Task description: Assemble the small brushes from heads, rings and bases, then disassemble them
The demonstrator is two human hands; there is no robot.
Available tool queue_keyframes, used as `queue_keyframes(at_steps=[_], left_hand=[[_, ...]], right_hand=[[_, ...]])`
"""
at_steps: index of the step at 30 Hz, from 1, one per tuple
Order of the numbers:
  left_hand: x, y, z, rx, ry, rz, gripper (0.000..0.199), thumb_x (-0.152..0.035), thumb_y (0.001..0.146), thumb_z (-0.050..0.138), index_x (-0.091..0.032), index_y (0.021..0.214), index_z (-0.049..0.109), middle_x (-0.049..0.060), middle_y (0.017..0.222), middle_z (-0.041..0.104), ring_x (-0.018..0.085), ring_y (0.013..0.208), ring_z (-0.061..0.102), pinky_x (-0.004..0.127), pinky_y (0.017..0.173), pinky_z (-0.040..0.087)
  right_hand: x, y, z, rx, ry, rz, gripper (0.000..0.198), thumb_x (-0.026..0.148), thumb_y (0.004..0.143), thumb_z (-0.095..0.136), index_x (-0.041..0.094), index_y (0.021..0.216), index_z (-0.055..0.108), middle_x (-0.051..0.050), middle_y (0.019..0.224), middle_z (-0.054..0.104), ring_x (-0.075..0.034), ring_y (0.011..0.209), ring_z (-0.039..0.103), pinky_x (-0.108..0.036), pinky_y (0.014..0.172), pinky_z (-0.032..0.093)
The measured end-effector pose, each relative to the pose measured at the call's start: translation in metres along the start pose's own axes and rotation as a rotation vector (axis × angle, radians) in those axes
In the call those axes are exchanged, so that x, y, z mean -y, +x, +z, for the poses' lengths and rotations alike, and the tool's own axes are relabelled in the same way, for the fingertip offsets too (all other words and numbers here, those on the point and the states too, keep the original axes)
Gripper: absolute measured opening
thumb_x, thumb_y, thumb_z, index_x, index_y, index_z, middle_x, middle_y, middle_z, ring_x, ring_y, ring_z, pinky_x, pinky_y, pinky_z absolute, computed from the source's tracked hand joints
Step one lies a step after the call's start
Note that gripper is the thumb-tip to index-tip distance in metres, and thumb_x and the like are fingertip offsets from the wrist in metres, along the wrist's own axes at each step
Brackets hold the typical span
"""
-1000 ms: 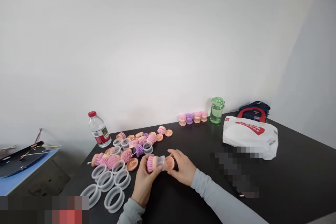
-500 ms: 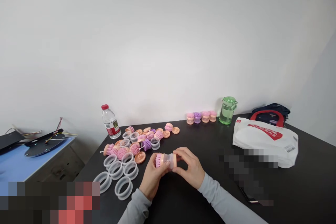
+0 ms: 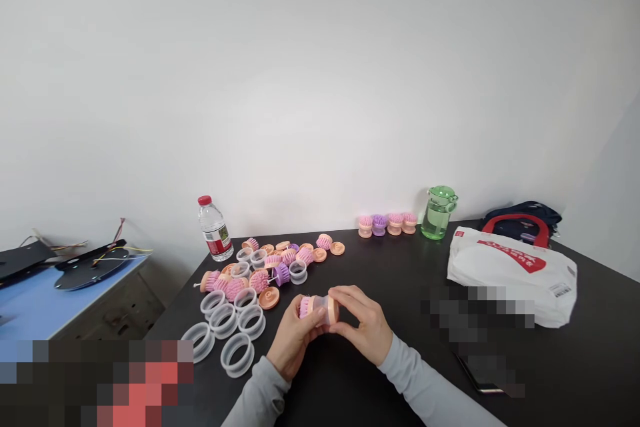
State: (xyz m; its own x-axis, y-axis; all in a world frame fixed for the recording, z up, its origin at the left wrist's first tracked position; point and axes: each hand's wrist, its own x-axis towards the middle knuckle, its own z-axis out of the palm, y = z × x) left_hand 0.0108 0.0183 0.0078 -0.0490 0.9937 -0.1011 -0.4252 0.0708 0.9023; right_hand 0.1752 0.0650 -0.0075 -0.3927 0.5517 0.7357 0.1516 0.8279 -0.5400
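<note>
Brush (image 3: 321, 302) sits at the frame's lower centre, long axis running left to right; I have the left fingers (image 3: 311, 320) clamped around its bristled end (image 3: 304, 307), the right fingers (image 3: 346, 297) pinching its peach cap (image 3: 333, 311).

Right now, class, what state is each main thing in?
Pink-bristled peach brush: sideways, held in left hand and right hand
Red-capped clear plastic bottle: upright, closed
Green transparent jug: upright, lidded
Four pink or purple bristled brushes: standing upright
Translucent plastic rings: lying loose
</note>
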Motion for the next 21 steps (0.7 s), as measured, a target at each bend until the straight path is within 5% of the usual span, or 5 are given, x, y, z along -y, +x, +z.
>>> queue_keyframes(at_steps=[14, 17, 21], left_hand=[[0.002, -0.001, -0.002, 0.138, 0.056, -0.100, 0.040, -0.052, 0.076, 0.070, -0.014, 0.082, 0.061, 0.001, 0.064, 0.060, 0.011, 0.054, 0.059, 0.019, 0.047, 0.042], [0.004, 0.000, -0.003, 0.112, 0.076, -0.043, 0.040, -0.053, 0.073, 0.073, -0.017, 0.078, 0.055, -0.002, 0.063, 0.059, 0.009, 0.051, 0.055, 0.019, 0.045, 0.039], [0.007, 0.003, -0.004, 0.096, 0.123, 0.053, 0.044, -0.039, 0.060, 0.087, -0.020, 0.072, 0.049, -0.006, 0.062, 0.056, 0.009, 0.054, 0.051, 0.019, 0.048, 0.040]], right_hand=[[0.014, 0.004, -0.007, 0.117, -0.061, -0.334, 0.041, 0.002, 0.093, 0.046, 0.028, 0.123, 0.059, -0.010, 0.118, 0.064, -0.024, 0.115, 0.055, -0.040, 0.089, 0.054], [0.013, 0.005, -0.010, 0.123, -0.125, -0.215, 0.030, 0.020, 0.092, 0.057, 0.022, 0.122, 0.059, -0.013, 0.111, 0.066, -0.027, 0.104, 0.060, -0.043, 0.086, 0.054], [0.008, 0.003, -0.004, 0.094, -0.103, 0.168, 0.029, 0.048, 0.084, 0.066, 0.019, 0.086, 0.062, -0.004, 0.072, 0.064, -0.019, 0.063, 0.061, -0.033, 0.061, 0.054]])
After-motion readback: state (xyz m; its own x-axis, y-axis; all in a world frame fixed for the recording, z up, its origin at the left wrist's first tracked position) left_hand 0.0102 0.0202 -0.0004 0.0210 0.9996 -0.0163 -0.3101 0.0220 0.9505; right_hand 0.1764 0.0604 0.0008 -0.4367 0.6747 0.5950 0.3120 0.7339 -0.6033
